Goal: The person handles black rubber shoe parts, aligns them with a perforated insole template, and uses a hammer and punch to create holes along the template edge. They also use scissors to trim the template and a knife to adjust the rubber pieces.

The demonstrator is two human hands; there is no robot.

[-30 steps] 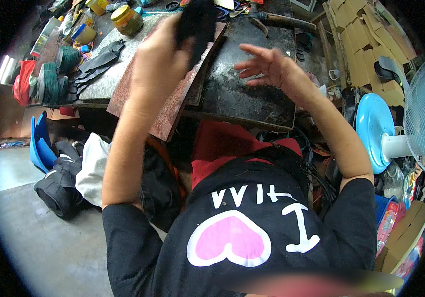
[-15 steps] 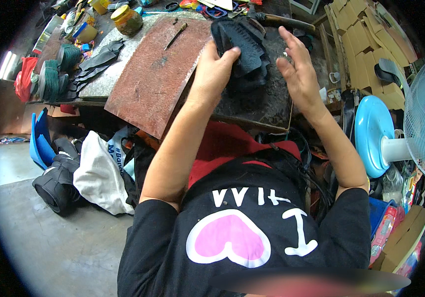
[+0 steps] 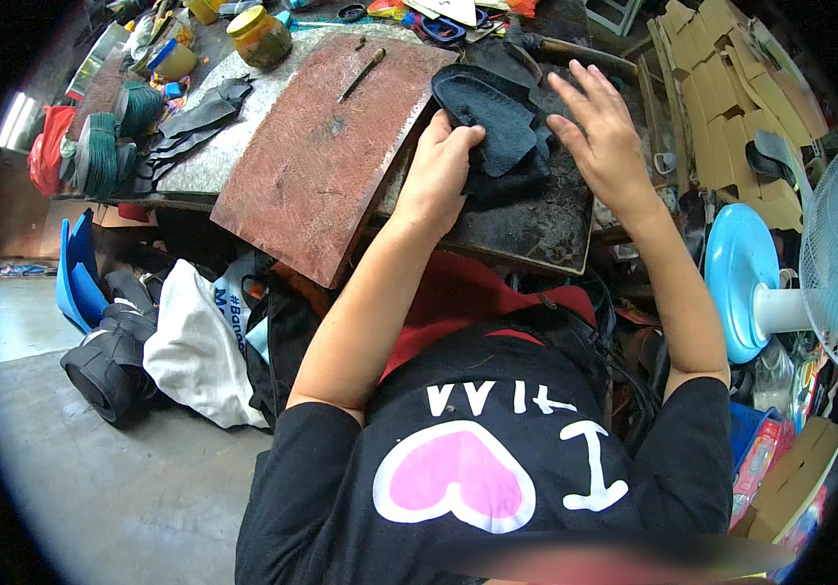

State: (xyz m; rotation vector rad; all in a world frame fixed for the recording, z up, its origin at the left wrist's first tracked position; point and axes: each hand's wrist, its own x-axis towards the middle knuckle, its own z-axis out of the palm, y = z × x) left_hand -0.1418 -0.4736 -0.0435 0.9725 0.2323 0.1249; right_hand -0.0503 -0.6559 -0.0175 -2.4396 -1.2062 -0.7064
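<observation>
My left hand (image 3: pixel 436 175) is closed on the near left edge of several black pieces of leather-like material (image 3: pixel 493 115), its thumb lying on top. The uppermost piece has a rounded end and a dull, fuzzy face, and layered edges show along the right side. Under the pieces is a dark, worn board (image 3: pixel 521 234). Just right of them, my right hand (image 3: pixel 602 141) is raised with its fingers apart and nothing in it. A reddish-brown sheet (image 3: pixel 311 156) lies left of my left hand, with a thin brush-like tool (image 3: pixel 362 75) on it.
Black offcuts (image 3: pixel 199 122), green cord spools (image 3: pixel 102 156) and a yellow-lidded jar (image 3: pixel 260 37) sit on the left of the bench. A wooden handle (image 3: pixel 580 51) lies behind the pieces. At right stand a blue-and-white fan (image 3: pixel 736 278) and stacked cardboard (image 3: pixel 721 97).
The black pieces have turned in my left hand, so the top one's broad face shows where ridged layers showed before. My right hand's fingers have spread; it remains apart from the pieces.
</observation>
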